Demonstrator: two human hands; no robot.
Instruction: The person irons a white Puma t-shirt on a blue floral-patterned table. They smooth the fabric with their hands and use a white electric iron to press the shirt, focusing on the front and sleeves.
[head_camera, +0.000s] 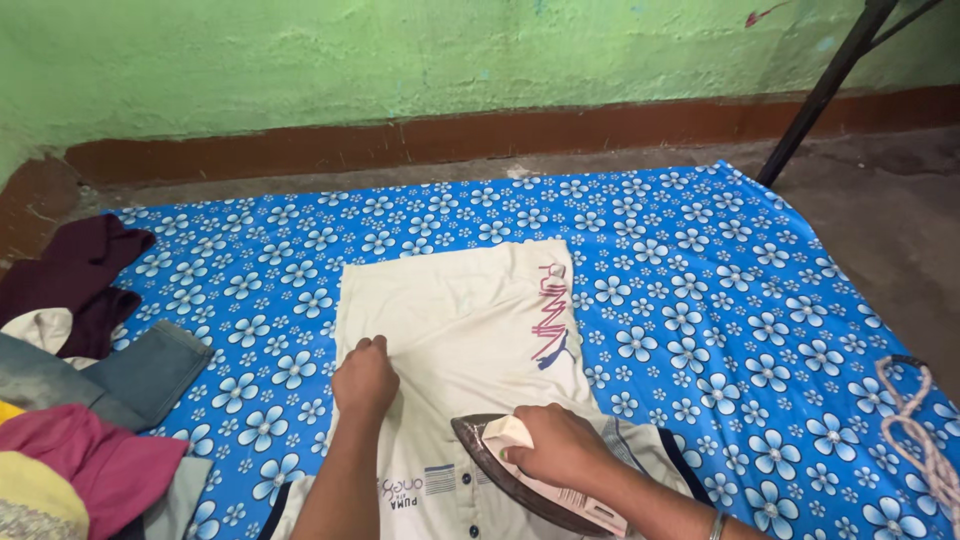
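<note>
Kneeling-low over a blue flowered sheet (720, 300), the right hand (560, 445) clasped an iron (500, 470) on a cream shirt (460, 320), while the left hand (365, 378), well apart and curled, pressed the cloth flat beside it.

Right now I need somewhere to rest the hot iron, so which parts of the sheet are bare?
Bare floral sheet lies right of the cream shirt and beyond its top edge. The left side is crowded with the clothes pile; a cord sits far right.
</note>
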